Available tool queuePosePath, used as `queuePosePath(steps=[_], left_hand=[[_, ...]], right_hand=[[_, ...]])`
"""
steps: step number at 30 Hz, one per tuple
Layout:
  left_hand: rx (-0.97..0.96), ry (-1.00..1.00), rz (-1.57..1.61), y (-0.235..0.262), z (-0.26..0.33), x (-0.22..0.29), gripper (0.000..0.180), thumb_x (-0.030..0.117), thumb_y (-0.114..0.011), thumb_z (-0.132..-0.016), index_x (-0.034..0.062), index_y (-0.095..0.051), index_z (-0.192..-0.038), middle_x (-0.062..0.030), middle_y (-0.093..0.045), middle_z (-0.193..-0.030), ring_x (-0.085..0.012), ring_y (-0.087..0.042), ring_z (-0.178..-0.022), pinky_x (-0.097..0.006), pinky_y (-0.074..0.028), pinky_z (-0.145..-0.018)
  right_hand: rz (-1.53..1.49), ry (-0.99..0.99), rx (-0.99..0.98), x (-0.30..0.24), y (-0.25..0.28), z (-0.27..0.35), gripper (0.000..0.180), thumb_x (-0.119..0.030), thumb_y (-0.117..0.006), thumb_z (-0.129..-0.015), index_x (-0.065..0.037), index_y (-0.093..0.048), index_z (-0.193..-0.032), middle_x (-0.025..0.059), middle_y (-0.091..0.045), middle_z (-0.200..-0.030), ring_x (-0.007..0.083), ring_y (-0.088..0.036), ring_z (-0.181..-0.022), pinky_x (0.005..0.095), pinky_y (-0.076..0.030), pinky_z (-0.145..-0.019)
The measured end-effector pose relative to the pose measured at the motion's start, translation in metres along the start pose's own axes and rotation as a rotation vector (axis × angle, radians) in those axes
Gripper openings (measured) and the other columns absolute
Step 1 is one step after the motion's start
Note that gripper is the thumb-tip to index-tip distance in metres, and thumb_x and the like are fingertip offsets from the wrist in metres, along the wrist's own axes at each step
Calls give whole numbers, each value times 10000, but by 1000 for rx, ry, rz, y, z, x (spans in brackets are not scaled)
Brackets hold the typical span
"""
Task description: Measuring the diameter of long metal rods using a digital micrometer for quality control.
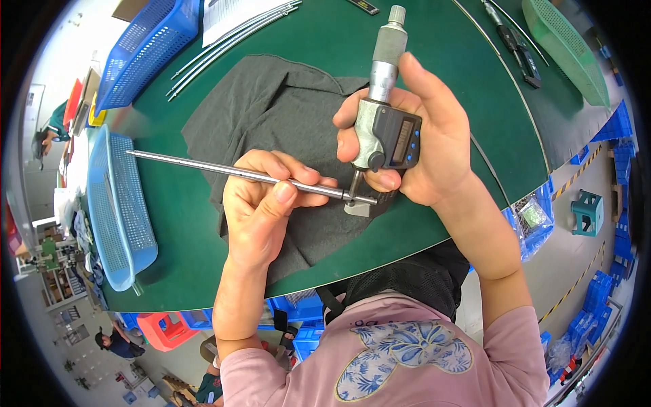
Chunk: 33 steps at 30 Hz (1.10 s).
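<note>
My left hand [261,203] pinches a thin metal rod [203,163] between thumb and fingers. The rod's long end points to the far left, and its stepped right end lies in the jaws of a digital micrometer [369,129]. My right hand [434,122] is wrapped round the micrometer's frame, its thumb raised beside the knurled thimble. The spindle comes down onto the rod near its tip; whether it touches cannot be made out. Beneath both hands a crumpled dark grey cloth [258,108] covers part of the green table [325,34].
A light-blue basket [122,210] stands at the left edge, a darker blue basket [146,54] behind it. Several thin rods [230,47] lie on paper at the back. At the far right are a black caliper-like tool [519,54] and a green basket [566,51].
</note>
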<state>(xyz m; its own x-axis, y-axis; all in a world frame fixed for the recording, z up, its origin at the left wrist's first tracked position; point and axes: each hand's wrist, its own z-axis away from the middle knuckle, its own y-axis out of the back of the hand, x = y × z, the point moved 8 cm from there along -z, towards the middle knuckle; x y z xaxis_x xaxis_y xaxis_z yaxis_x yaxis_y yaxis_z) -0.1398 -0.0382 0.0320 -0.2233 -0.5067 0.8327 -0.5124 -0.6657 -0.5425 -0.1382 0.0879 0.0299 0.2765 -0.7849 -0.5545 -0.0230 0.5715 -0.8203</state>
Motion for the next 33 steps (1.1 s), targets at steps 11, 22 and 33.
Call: queuePosePath(steps=[11, 22, 33], left_hand=[[1, -5, 7, -1, 0, 2, 110, 10, -506, -808, -14, -431, -884, -183, -536, -885, -322, -585, -860, -363, -529, -724], [36, 4, -27, 1, 2, 1, 110, 13, -516, -801, -3, -437, -876, -172, -541, -870, -317, -591, -846, -345, -533, -703], [22, -1, -46, 0, 2, 4, 129, 34, -521, -801, 5, -430, -887, -163, -532, -864, -324, -590, -844, -357, -533, -700]], right_hand=[[-12, 0, 4, 0, 0, 0, 623, -493, -311, -837, 86, -540, -832, 198, -573, -649, 156, -472, -353, 215, -364, -309], [25, 32, 33, 0, 3, -1, 612, -508, -385, -813, 81, -550, -786, 189, -567, -627, 156, -447, -328, 214, -353, -304], [80, 35, 4, -1, -2, 0, 600, -477, -270, -875, 58, -537, -837, 176, -572, -648, 149, -447, -345, 216, -350, -312]])
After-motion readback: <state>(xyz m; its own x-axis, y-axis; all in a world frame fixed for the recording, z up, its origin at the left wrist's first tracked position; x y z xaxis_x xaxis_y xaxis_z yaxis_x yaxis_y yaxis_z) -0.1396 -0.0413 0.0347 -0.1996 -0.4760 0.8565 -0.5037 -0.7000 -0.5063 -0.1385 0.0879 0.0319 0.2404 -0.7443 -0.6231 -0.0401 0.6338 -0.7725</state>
